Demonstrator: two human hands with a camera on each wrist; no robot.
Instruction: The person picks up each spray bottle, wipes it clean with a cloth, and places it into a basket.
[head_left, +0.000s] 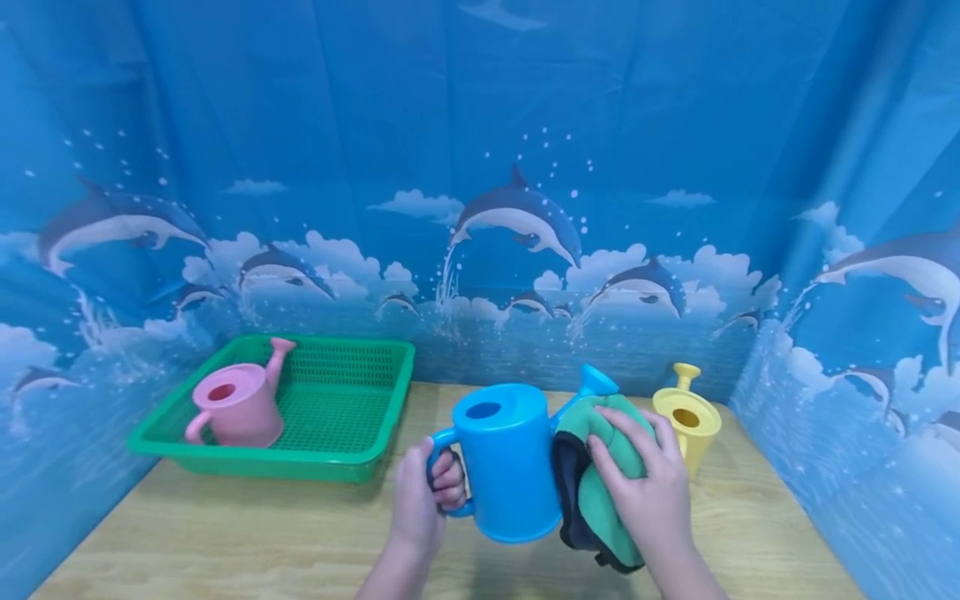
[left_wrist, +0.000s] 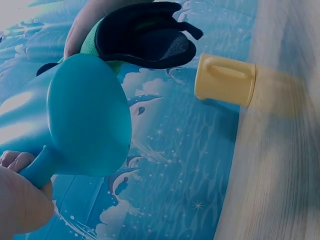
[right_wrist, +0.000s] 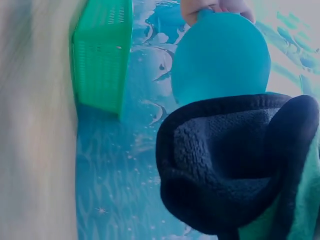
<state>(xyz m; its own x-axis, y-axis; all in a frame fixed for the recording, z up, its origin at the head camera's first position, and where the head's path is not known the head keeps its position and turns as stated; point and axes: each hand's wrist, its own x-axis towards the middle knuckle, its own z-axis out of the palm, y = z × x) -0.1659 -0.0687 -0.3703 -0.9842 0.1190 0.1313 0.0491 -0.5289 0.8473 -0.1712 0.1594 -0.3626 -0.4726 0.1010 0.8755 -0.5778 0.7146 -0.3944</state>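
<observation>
A blue watering can (head_left: 510,467) is held up off the table, and its round base (left_wrist: 90,115) shows in the left wrist view. My left hand (head_left: 423,496) grips its handle (head_left: 442,471), fingers curled through the loop. In my right hand (head_left: 645,475) is a folded green cloth (head_left: 611,500) with a black edge and dark inner side. The cloth lies against the can's spout side and covers the lower spout; the blue sprinkler head (head_left: 597,381) shows above it. In the right wrist view the dark cloth (right_wrist: 220,160) hides my right fingers.
A green plastic basket (head_left: 322,467) stands at the left with a pink watering can (head_left: 243,412) inside. Behind my right hand, a yellow watering can (head_left: 697,417) stands upright on the wooden table (head_left: 757,533). A dolphin-printed blue curtain (head_left: 375,167) encloses the back and sides.
</observation>
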